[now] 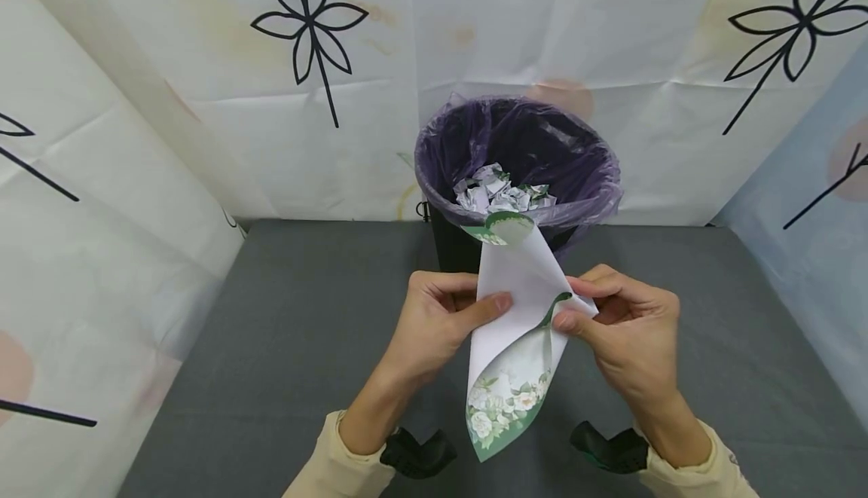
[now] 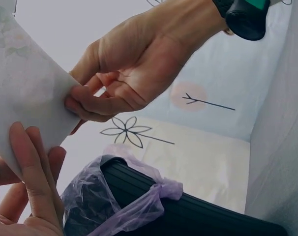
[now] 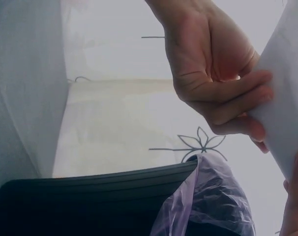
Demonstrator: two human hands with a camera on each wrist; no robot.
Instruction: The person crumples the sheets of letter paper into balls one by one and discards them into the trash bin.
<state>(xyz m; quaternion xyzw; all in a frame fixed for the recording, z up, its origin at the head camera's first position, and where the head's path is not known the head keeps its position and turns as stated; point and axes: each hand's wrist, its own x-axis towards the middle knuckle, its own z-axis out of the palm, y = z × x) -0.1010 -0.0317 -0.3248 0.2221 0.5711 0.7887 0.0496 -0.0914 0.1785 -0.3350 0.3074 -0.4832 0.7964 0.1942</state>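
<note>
Both hands hold a sheet of white paper (image 1: 518, 279) with a green, flower-printed border, rolled into a cone-like shape. Its wider, printed end hangs toward the person. My left hand (image 1: 434, 325) pinches the sheet's left edge, thumb on top and fingers behind. At the right side, my right hand (image 1: 627, 328) pinches a folded corner between thumb and fingers. Just beyond the paper stands a black bin (image 1: 456, 245) lined with a purple plastic bag (image 1: 603, 193). Crumpled paper pieces (image 1: 505, 193) lie inside it. In the left wrist view the paper (image 2: 28, 88) hides some fingertips.
A dark grey table top (image 1: 305, 317) lies under the hands. White cloth walls (image 1: 475, 31) with black flower drawings stand behind and to the left, with a bluish one (image 1: 814, 204) on the right. Black straps (image 1: 419, 454) sit on the wrists.
</note>
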